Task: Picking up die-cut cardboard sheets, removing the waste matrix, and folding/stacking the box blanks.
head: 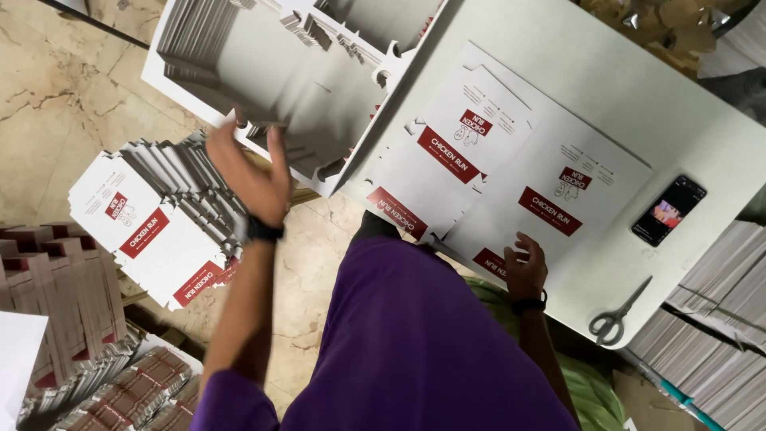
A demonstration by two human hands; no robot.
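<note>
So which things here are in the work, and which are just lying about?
In hand:
left hand on grey card stack
right hand on printed box blank
second blank
floor stack of blanks

Lying about:
phone
scissors

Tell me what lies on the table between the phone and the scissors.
In the head view, nothing: only bare white table shows between the phone and the scissors.
</note>
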